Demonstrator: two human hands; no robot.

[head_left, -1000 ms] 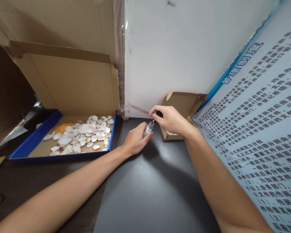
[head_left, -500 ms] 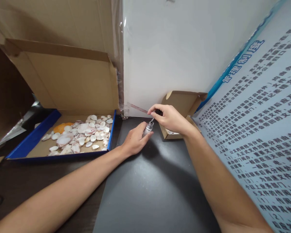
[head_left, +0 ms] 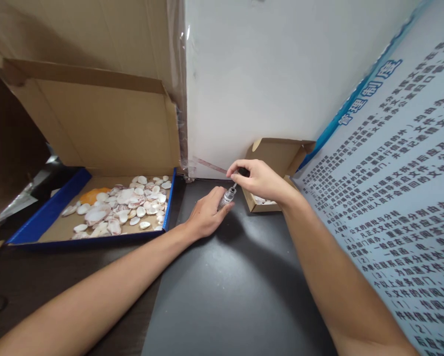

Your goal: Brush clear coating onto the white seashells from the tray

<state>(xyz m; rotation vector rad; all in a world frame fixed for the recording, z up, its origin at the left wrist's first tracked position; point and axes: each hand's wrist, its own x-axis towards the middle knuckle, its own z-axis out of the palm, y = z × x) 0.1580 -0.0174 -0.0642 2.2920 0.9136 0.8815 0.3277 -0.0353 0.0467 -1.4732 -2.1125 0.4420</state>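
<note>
My left hand (head_left: 206, 213) is closed round a small clear glass bottle (head_left: 227, 197) with a printed label, tilted slightly to the right over the grey mat (head_left: 214, 282). Above the bottle's mouth, my right hand (head_left: 257, 179) pinches a black cap (head_left: 243, 172). A thin applicator stem (head_left: 234, 186) runs down from this cap to the bottle's neck. Whether its tip is still inside the glass is too small to tell. My right fingertips partly hide the cap.
To the left stands an open blue-edged cardboard box (head_left: 51, 210) holding many seashells (head_left: 127, 202) and one orange piece (head_left: 94, 196). Behind my right hand is a smaller open carton (head_left: 277, 151) with white pieces inside. A printed board (head_left: 403, 163) leans along the right.
My right hand has shifted slightly to the right with the cap and stem. My left hand keeps hold of the bottle in nearly the same spot.
</note>
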